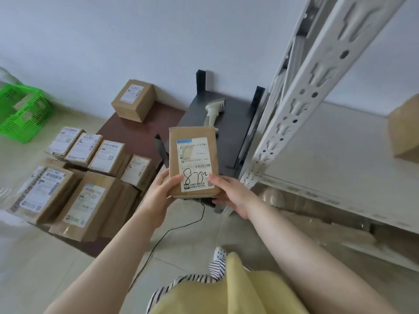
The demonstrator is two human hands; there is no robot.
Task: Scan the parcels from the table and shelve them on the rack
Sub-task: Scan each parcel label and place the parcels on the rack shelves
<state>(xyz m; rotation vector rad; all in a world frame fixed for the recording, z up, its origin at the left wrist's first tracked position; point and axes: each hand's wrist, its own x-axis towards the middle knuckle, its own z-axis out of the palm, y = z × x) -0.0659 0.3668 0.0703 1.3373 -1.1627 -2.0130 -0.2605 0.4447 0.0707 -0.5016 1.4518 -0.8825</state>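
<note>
left fingers (175, 181): thumb curled over the label near the bottom edge of the parcel (192, 152), the left hand (162, 196) gripping its lower left corner
right fingers (215, 179): thumb on the lower right corner, the rest of the right hand (231, 196) tucked under, so that's a grip too
parcel: held up in the air, label facing up, "8732" handwritten on it, long axis pointing away from the person toward the wall
scanner (213, 112): just behind the parcel, lying on the dark counter (235, 132)
other parcels (74, 175): left of the held parcel, a bunch packed together with labels up, one more box (133, 100) further back
green basket (21, 112): far left of the parcel, what's in it I can't tell
rack (301, 91): right of the parcel, one cardboard box (404, 130) on its shelf
</note>
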